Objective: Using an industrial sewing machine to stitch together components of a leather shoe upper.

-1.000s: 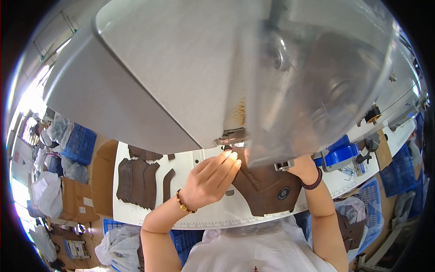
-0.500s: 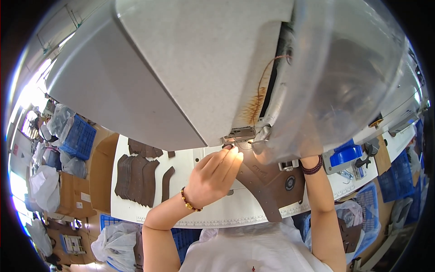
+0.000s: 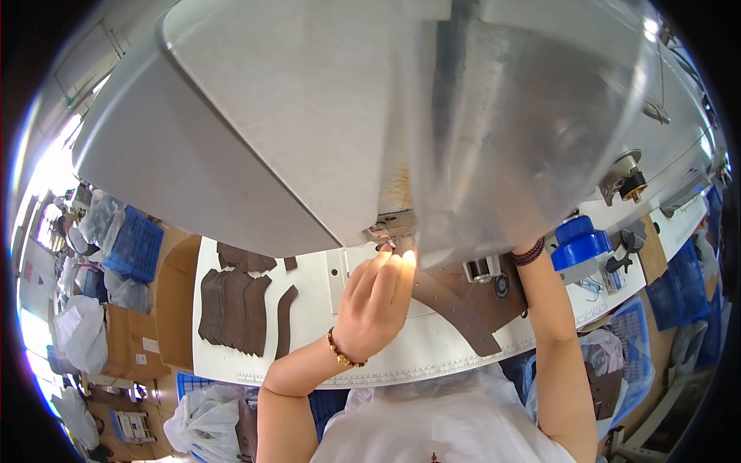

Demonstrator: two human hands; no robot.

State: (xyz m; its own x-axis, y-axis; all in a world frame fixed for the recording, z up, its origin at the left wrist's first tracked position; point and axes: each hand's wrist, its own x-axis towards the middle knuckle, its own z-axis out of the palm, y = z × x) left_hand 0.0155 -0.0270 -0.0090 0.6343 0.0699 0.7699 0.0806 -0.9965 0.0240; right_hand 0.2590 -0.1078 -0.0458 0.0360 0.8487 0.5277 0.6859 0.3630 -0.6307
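My left hand (image 3: pixel 376 297), with a beaded bracelet at its wrist, reaches up to the sewing machine's needle area (image 3: pixel 392 228). Its fingers are pressed together at the tips under the machine head; whatever they pinch is too small to make out. A lamp glow falls on the fingertips. To the right, my right hand (image 3: pixel 519 220) is behind the translucent plastic cover (image 3: pixel 494 154), only a blurred shape, its fingers hidden. A dark beaded bracelet shows at that wrist. Between the arms lies a brown, leather-like panel (image 3: pixel 463 312) with a strip-shaped leg and a round dark emblem, partly under the cover.
Stacked brown cut pieces (image 3: pixel 234 312) lie on the white table (image 3: pixel 316 370) at left, beside a single curved strip (image 3: pixel 285 320). A blue-capped device (image 3: pixel 579 245) stands at right. The grey machine head (image 3: pixel 285 116) fills the upper view. Blue crates (image 3: pixel 135 243) and cardboard boxes flank the table.
The brown panel has shifted right and turned, with more of it now behind the cover. The plastic cover appears further left in view. My left fingers stay at the needle area.
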